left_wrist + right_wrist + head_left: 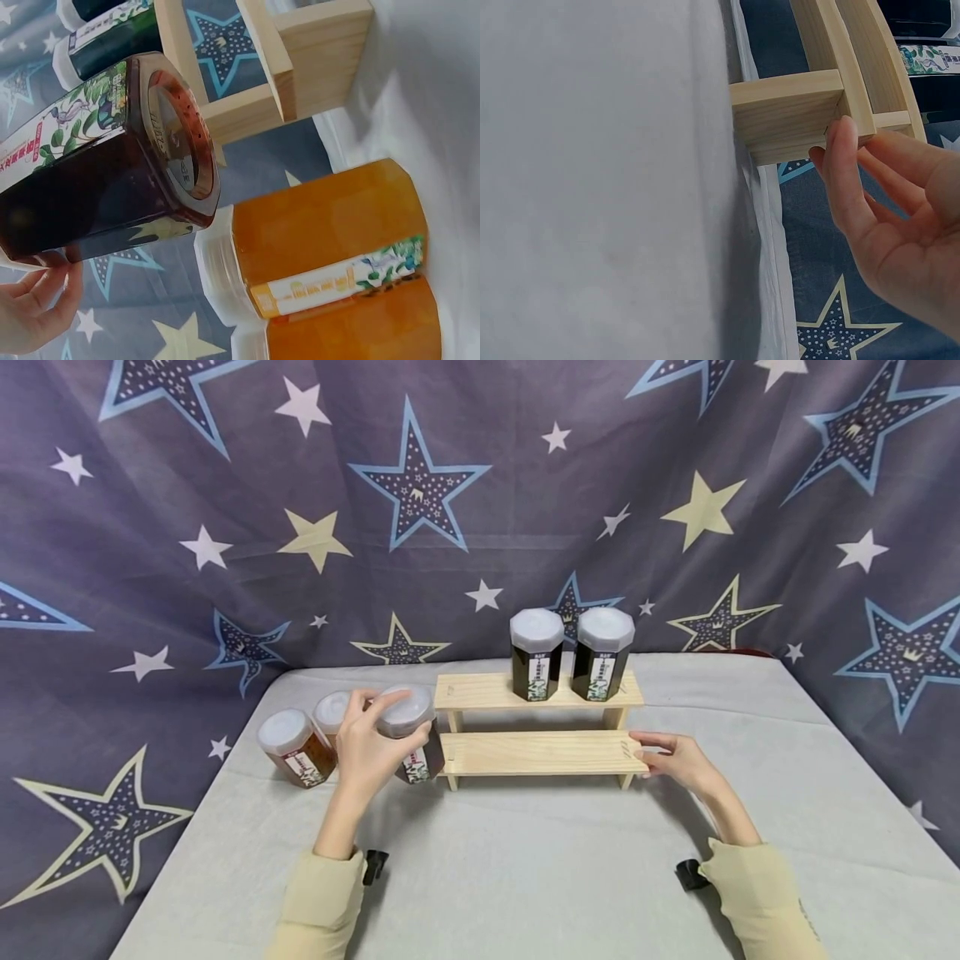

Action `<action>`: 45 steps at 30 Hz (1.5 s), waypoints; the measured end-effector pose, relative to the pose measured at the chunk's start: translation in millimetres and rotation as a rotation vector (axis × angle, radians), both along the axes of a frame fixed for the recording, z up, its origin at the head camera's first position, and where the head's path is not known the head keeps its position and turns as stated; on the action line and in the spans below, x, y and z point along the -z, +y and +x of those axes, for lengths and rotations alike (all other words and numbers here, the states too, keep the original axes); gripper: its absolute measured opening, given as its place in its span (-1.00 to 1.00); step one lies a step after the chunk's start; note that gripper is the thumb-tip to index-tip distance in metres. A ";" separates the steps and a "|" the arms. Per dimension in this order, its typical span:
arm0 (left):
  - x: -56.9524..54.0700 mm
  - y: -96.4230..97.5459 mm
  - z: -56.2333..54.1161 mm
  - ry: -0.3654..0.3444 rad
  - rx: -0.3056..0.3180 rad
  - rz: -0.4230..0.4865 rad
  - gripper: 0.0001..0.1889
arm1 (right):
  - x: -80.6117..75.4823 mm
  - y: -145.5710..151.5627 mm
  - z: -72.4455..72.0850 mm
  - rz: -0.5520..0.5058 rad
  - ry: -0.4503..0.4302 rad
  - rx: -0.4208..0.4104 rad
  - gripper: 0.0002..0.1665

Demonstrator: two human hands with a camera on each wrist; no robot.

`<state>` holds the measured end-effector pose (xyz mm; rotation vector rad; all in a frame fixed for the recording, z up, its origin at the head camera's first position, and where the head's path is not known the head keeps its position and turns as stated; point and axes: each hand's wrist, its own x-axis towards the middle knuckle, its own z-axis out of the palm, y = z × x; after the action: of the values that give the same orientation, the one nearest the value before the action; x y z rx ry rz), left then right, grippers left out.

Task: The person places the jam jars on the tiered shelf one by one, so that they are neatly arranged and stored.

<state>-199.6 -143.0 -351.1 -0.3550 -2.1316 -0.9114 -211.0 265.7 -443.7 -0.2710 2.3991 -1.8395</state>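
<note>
My left hand grips a dark jar with a pale lid, its thumb and fingers round the upper part. In the left wrist view the bottom of this dark jar shows, held above the table and tilted. It hangs beside the left end of a two-step wooden rack. At the rack's right end my right hand pinches the lower board between thumb and fingers. The right wrist view shows the thumb and fingertips of the right hand at the board's corner.
Two dark jars stand on the rack's upper step, towards the right. Left of my left hand are two amber jars, one in front and one partly hidden. A pale cloth covers the table; a star-patterned curtain hangs behind.
</note>
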 end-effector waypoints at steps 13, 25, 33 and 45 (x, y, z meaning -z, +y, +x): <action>-8.3 19.9 -13.8 0.002 0.077 0.099 -0.58 | 0.2 0.5 -0.7 0.047 0.009 0.016 -0.49; -21.1 34.8 -28.3 -0.016 0.114 0.110 -0.63 | -2.3 0.9 -1.0 0.034 -0.004 0.005 -0.49; -23.5 45.4 -40.1 0.004 0.150 0.124 -0.63 | -0.9 1.3 -1.1 0.026 -0.004 0.005 -0.49; -25.6 59.5 -56.7 -0.043 0.120 0.144 -0.64 | -2.4 -0.2 -0.5 0.037 -0.007 0.004 -0.49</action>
<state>-256.3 -83.5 -325.5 -0.3959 -2.0873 -1.1435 -211.5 265.6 -441.3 -0.2565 2.4278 -1.7929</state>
